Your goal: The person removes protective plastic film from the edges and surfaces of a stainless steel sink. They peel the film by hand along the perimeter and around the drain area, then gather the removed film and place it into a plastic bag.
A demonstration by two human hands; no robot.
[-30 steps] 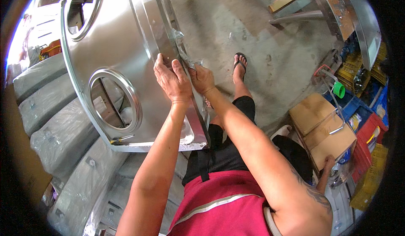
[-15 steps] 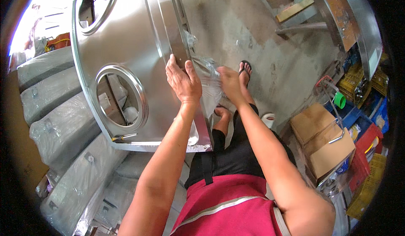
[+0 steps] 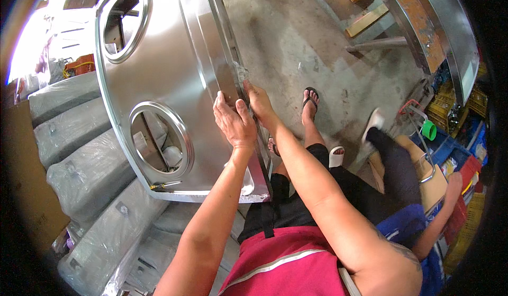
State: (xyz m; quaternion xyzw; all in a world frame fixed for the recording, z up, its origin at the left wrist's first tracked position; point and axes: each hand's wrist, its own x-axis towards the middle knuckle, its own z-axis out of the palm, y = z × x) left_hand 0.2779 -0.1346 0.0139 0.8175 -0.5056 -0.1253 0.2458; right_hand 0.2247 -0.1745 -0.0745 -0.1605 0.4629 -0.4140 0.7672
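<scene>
A wide brushed stainless-steel panel (image 3: 164,79) with two round, rimmed openings lies at my left. My left hand (image 3: 235,124) rests on its upper face near the right edge, fingers stretched out and thumb apart, holding nothing. Just beside it, my right hand (image 3: 259,105) is up against the panel's right side edge. Its thumb side faces up, while most of its fingers are hidden by the edge and by the hand itself. A crumpled bit of clear plastic film (image 3: 241,72) shows at that edge, just beyond the right hand.
A small yellow-handled tool (image 3: 165,185) lies at the panel's near-left corner. Several plastic-wrapped grey pieces (image 3: 84,174) are stacked at the left. Close on my right is another person in a blue top (image 3: 405,224). Beyond are a cardboard box (image 3: 420,163), crates and a metal frame (image 3: 381,44).
My right hand has moved left to the panel's edge. The loose plastic film it was at has mostly gone from sight. Another person has come into view on the right.
</scene>
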